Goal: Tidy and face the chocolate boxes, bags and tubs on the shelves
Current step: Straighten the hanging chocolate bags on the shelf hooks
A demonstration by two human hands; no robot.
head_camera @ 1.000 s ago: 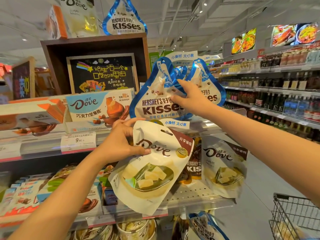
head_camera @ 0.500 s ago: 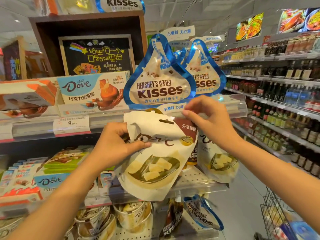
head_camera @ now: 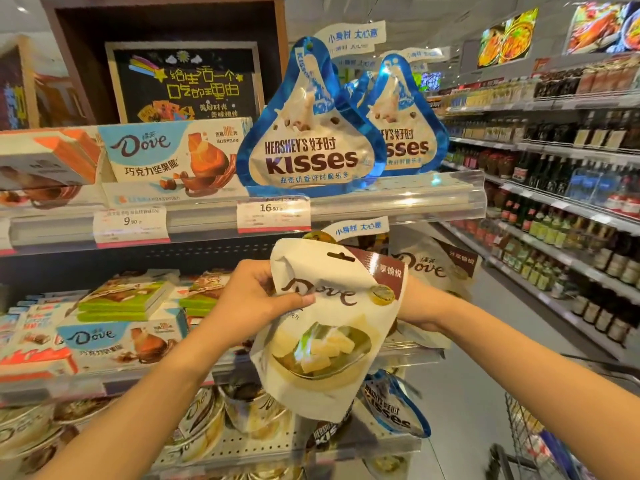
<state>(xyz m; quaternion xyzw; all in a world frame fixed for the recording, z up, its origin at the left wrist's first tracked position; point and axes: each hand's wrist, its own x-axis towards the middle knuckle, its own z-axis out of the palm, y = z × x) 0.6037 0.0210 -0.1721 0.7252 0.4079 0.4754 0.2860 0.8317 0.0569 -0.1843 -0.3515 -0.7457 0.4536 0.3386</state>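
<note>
I hold a cream Dove bag (head_camera: 325, 337) in front of the middle shelf. My left hand (head_camera: 256, 299) pinches its upper left edge, thumb across the logo. My right hand (head_camera: 415, 306) reaches behind the bag's right side, and its fingers are hidden by the bag. A second cream Dove bag (head_camera: 436, 268) stands on the middle shelf behind my right wrist. Two blue Hershey's Kisses bags (head_camera: 308, 143) stand upright on the upper shelf, facing out, beside a Dove box (head_camera: 173, 157).
The middle shelf holds green boxes (head_camera: 124, 299) and another Dove box (head_camera: 117, 341). Dove tubs (head_camera: 201, 420) and a tilted Kisses bag (head_camera: 394, 407) sit on the lowest shelf. A wire cart (head_camera: 533, 445) stands at lower right. Bottle shelves (head_camera: 571, 202) line the aisle's right side.
My right hand left the Kisses bags, came down to the top of the Dove bag, then slid behind its right side. The bag and both hands sit lower, in front of the middle shelf.
</note>
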